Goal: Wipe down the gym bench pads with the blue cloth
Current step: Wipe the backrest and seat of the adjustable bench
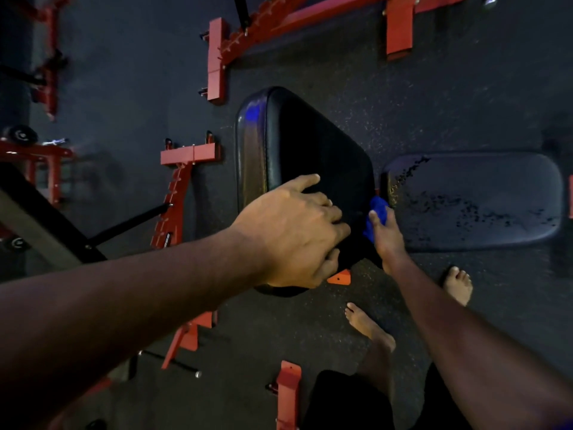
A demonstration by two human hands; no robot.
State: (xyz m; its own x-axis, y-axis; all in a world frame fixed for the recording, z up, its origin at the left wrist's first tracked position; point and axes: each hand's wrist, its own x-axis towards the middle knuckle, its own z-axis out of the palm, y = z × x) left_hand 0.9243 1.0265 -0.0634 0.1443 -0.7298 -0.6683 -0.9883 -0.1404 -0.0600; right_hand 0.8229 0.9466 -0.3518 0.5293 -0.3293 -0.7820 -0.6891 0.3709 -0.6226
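Blue cloth (375, 217) against unmarked back pad (310, 150)

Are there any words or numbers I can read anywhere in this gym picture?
None can be read.
Small dark patch on the red steel ladder frame beside the tilted black padded backrest: maybe a label, too blurred to read.
Flat black seat pad: worn specks only, no letters.

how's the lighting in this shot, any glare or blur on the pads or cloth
Head view: dim overall, floor and frames murky; a bluish sheen glares on the upright pad's top edge; the flat pad shows dark speckles; the blue cloth in the right hand is oversaturated; wide-angle bending at edges; left hand fairly sharp.
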